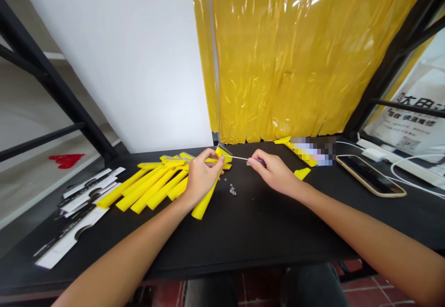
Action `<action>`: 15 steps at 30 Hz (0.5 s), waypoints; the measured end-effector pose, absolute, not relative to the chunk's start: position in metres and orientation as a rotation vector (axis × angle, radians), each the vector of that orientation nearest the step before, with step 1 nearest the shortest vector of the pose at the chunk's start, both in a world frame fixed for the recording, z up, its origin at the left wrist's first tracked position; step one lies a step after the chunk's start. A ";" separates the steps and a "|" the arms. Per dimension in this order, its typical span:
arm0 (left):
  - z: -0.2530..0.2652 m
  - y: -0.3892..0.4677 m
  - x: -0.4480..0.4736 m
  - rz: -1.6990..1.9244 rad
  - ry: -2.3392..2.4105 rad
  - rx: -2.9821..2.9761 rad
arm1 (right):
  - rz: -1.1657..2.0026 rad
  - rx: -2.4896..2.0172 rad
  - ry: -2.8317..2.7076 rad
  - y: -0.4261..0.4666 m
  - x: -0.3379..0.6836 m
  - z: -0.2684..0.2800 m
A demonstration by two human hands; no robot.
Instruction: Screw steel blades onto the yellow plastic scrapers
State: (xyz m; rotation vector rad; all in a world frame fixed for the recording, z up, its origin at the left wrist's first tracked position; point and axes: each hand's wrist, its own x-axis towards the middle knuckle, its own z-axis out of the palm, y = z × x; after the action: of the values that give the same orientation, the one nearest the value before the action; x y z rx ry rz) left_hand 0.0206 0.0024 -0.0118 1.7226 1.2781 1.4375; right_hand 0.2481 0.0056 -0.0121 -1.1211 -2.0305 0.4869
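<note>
Fingers of my left hand (201,175) are clamped round one long yellow handle (207,195), which lies slanted on the black table (257,233) beside the heap of like yellow handles (153,184). My right hand (274,173) pinches a thin metal tool (239,158), its tip at the handle's upper end. Tiny screws (232,189) lie between my hands; a phone (370,175) rests far right.

Left hand (201,175) curled closed, right hand (274,172) pinching, both forearms extended forward
</note>
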 end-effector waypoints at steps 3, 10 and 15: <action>-0.013 0.003 0.020 1.421 1.293 1.744 | 0.463 -1.113 -2.078 0.007 0.248 -0.016; -0.014 0.003 0.021 1.408 1.298 1.761 | 0.520 -1.228 -1.991 0.007 0.247 -0.020; -0.016 0.003 0.022 1.405 1.295 1.781 | 0.480 -1.190 -2.062 0.008 0.249 -0.018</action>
State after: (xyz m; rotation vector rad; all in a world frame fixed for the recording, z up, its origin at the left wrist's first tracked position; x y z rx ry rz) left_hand 0.0220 0.0030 -0.0163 1.7805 1.2953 1.4045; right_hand 0.2487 0.0080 -0.0185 -1.1902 -2.0618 0.4805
